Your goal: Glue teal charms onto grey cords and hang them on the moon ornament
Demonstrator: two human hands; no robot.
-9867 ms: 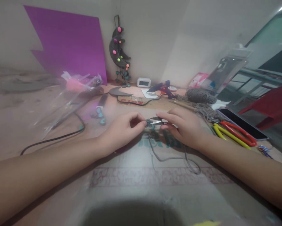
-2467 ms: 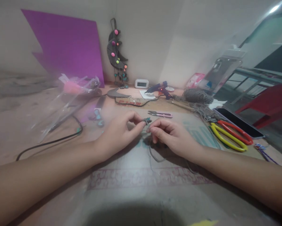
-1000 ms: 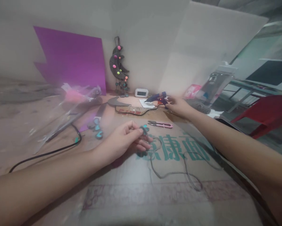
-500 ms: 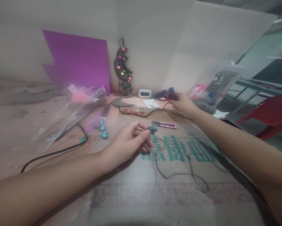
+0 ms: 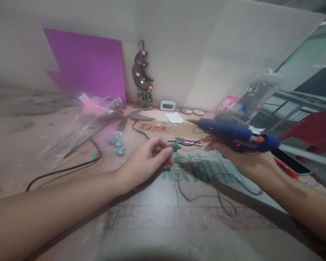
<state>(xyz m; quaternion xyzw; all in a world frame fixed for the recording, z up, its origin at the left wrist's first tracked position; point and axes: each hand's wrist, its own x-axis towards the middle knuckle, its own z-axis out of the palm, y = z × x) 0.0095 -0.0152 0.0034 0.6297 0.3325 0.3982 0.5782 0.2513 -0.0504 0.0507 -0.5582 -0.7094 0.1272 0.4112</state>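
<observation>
My right hand is closed around a blue glue gun, its nozzle pointing left and a small red light glowing on its side. Between thumb and fingers, my left hand pinches a small teal and grey piece, whose exact kind I cannot make out. Grey cord lies in loops on the cardboard below it. Pink-handled thread snips rest just beyond, partly behind the gun's black cable. Several teal and grey felt pieces lie left of my left hand.
A grey felt crescent, a white digital clock and a white paper lie toward the wall. A moon ornament hangs beside purple card. Plastic bags are at left; a phone is at right.
My right hand has lifted the glue gun from near the wall and brought it closer and to the right, dragging its cable along. My left hand keeps its pinch almost in place.
</observation>
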